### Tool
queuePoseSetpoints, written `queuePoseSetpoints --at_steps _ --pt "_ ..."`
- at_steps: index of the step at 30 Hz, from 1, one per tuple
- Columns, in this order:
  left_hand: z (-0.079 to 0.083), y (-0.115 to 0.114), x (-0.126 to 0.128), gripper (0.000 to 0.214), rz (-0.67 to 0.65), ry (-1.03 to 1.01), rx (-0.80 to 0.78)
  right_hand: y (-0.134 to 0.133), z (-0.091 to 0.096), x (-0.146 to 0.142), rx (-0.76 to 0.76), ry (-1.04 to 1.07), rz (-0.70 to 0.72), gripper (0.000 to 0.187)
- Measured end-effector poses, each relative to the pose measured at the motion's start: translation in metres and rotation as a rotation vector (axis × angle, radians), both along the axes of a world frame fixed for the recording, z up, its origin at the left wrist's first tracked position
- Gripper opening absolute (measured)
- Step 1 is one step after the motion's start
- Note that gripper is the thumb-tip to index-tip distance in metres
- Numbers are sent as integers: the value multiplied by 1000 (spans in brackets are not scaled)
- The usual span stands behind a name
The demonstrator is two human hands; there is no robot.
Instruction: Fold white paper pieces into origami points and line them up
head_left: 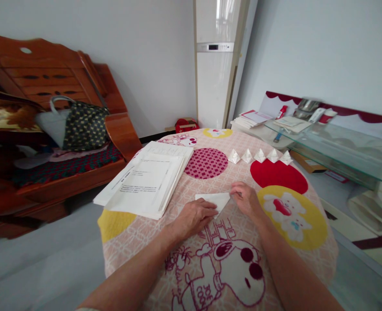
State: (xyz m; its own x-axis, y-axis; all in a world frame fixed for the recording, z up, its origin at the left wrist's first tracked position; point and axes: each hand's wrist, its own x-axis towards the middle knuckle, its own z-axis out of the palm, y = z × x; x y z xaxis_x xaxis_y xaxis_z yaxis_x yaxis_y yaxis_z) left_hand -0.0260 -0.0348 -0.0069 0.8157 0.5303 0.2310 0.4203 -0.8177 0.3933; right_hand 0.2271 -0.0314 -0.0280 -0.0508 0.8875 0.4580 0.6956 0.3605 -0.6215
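Observation:
A small sheet of white paper (pixel 217 200), folded to a triangle-like shape, lies on the tablecloth in front of me. My left hand (pixel 197 214) rests on its lower left part, fingers lying flat across it. At the paper's right corner, my right hand (pixel 244 198) pinches the edge between thumb and fingers. Beyond the hands, several folded white paper pieces (pixel 260 156) with pointed tops stand in a row. A thick stack of printed paper sheets (pixel 145 177) is to the left of my left hand.
The round table wears a patterned tablecloth (pixel 239 268). To the right is a glass-topped shelf unit (pixel 342 151) bearing papers, a red bottle (pixel 281 112) and metal bowls (pixel 307 107). A wooden bench (pixel 58 73) with bags stands left. A tall white air conditioner (pixel 215 82) is behind.

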Motion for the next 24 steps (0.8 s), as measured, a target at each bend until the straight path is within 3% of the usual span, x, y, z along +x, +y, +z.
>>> queuePoseSetpoints --at_steps 12,24 --pt "-1 0 1 27 -2 6 7 3 -5 1 -48 -41 -39 30" --pt "-1 -1 3 27 1 35 27 11 4 -1 -136 -42 -67 17"
